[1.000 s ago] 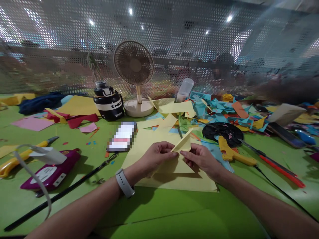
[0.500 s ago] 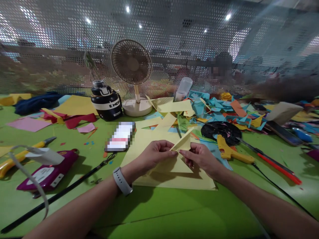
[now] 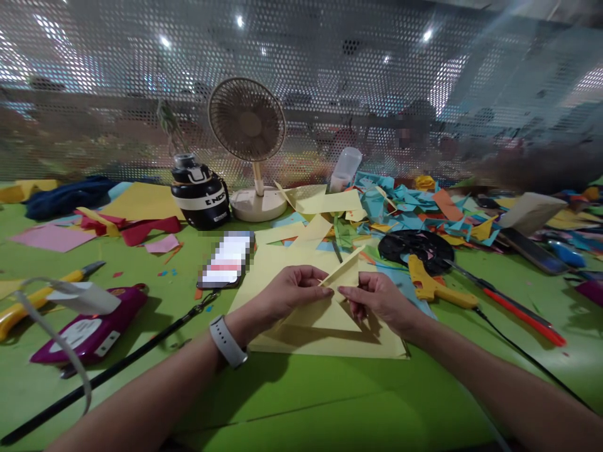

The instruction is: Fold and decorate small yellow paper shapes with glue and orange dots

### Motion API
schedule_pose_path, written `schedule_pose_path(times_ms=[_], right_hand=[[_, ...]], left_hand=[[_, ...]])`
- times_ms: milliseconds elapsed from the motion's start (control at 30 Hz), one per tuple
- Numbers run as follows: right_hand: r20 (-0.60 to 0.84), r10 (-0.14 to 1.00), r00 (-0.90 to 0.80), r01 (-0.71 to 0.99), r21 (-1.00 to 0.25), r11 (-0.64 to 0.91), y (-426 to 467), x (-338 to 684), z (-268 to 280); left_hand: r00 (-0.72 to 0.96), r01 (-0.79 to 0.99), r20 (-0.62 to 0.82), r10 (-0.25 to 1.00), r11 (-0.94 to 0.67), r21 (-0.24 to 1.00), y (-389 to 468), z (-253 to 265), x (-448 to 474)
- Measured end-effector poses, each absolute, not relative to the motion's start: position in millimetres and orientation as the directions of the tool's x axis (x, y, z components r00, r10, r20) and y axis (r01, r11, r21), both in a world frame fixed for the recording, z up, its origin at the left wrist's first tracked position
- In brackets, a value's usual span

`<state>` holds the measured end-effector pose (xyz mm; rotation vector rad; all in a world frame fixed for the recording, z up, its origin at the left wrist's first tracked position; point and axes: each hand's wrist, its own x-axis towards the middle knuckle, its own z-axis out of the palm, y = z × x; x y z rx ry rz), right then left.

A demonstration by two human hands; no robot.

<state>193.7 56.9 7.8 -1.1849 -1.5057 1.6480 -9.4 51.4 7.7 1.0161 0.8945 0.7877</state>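
Note:
Between my two hands is a folded piece of pale yellow paper (image 3: pixel 346 271), with a narrow flap standing up toward the upper right and a triangular part hanging below. My left hand (image 3: pixel 301 294) pinches it from the left, thumb on top. From the right, my right hand (image 3: pixel 372 294) grips it between thumb and curled fingers. The two thumbs nearly meet at the fold. Underneath lie larger yellow sheets (image 3: pixel 268 345), flat on the green table (image 3: pixel 301 402). My palms hide part of the folded paper.
A phone (image 3: pixel 228 258) lies left of the sheets, and a purple power strip (image 3: pixel 89 329) farther left. To the right are a yellow glue gun (image 3: pixel 440 290) and a red-handled tool (image 3: pixel 525 317). Behind stand a fan (image 3: pixel 247 122), a black bottle (image 3: pixel 200 198) and heaped paper scraps (image 3: pixel 409 201).
Both hands keep hold of the folded paper in nearly the same place. The whole view has shifted very slightly.

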Motion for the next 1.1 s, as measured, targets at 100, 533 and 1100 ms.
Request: schedule_pose_path(times_ms=[100, 533, 1100], right_hand=[[-0.243, 0.866, -0.438, 0.125, -0.970, -0.209, 55.6, 193.7, 10.6], [-0.221, 0.843, -0.491, 0.114, -0.975, -0.190, 55.5, 191.9, 5.5], [-0.241, 0.879, -0.412, 0.111, -0.971, -0.214, 56.0, 193.2, 10.4]], left_hand=[[0.430, -0.122, -0.258, 0.865, 0.339, 0.933, 50.7, 10.2, -10.0], [0.371, -0.156, -0.173, 0.912, 0.245, 0.957, 50.6, 5.8, -8.4], [0.368, -0.145, -0.171, 0.914, 0.239, 0.960, 49.5, 6.1, -5.6]])
